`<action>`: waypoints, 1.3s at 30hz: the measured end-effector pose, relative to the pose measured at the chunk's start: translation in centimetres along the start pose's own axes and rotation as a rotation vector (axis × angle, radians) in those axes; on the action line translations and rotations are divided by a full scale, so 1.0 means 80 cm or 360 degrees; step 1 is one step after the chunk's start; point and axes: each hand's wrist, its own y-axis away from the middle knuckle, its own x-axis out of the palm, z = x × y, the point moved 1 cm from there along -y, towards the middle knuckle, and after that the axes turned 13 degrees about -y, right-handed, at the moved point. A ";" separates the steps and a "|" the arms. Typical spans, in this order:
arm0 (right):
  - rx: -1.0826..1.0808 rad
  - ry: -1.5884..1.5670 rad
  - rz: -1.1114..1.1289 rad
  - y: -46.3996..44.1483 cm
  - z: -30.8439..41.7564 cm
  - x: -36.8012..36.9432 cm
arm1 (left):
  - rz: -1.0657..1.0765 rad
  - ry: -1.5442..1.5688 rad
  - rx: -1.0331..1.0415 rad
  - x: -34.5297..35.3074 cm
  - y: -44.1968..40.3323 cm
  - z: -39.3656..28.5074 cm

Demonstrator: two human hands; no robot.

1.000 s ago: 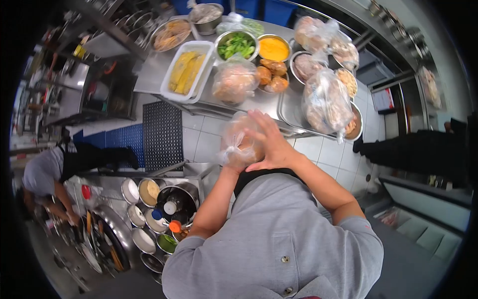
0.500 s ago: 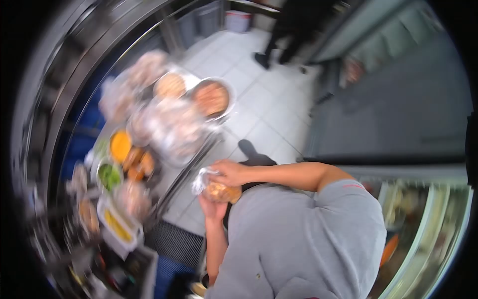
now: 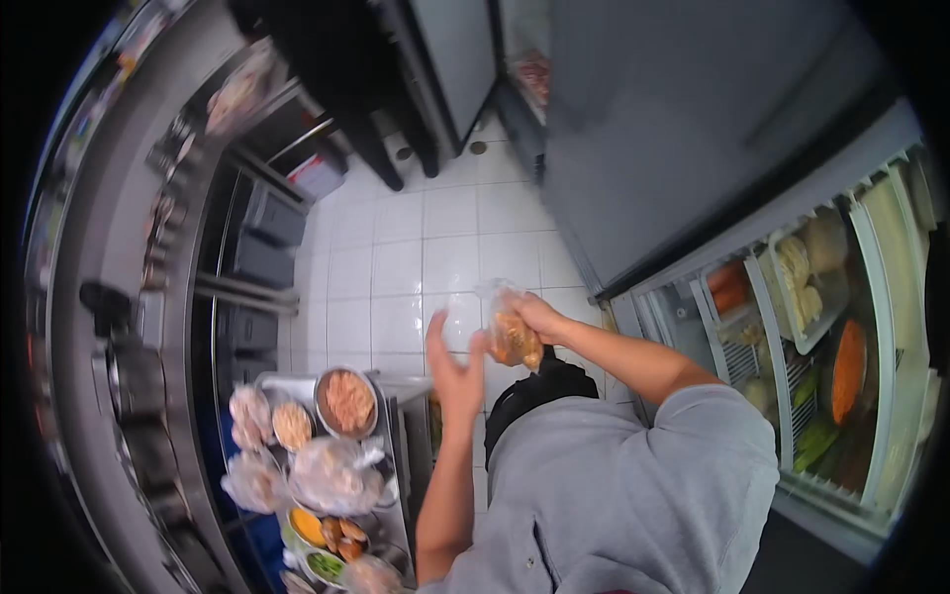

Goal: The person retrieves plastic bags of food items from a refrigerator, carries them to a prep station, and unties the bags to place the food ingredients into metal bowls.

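Note:
My right hand [image 3: 539, 319] grips the gathered top of a clear plastic bag [image 3: 515, 340] in front of my body. Orange-brown food pieces sit in the lower part of the bag; their exact kind I cannot make out. Just left of it, my left hand [image 3: 457, 371] is raised with thumb and fingers apart, holding nothing. A small gap appears between that hand and the bag.
At lower left a cart [image 3: 393, 421] carries a bowl of raw meat [image 3: 349, 401], bagged food [image 3: 336, 473] and several containers. An open fridge [image 3: 792, 376] with filled shelves stands on the right, below a grey door [image 3: 683, 129]. A person in dark clothes [image 3: 341, 79] stands farther off.
My left hand has let go of the bag and opened. My view has turned rightwards, so the cart sits lower and the open fridge shows more fully. My right hand still grips the bag.

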 end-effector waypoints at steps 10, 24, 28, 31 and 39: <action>-0.0373 0.1075 -0.1217 0.045 -0.028 -0.326 | -0.0679 -0.1820 0.3109 0.312 -0.093 -0.330; 0.0187 0.0655 -0.2123 0.113 -0.204 -0.404 | -0.0581 -0.1099 0.3075 0.176 -0.175 -0.181; 0.0114 0.0691 -0.2045 0.064 -0.218 -0.416 | -0.0674 -0.0371 0.2030 0.110 -0.204 -0.071; -0.0173 0.0046 -0.1965 -0.010 -0.221 -0.456 | -0.0365 -0.0165 0.1337 0.068 -0.232 -0.027; -0.0614 -0.0380 -0.1571 -0.168 0.006 -0.320 | -0.0241 -0.0136 0.0427 0.047 -0.366 0.093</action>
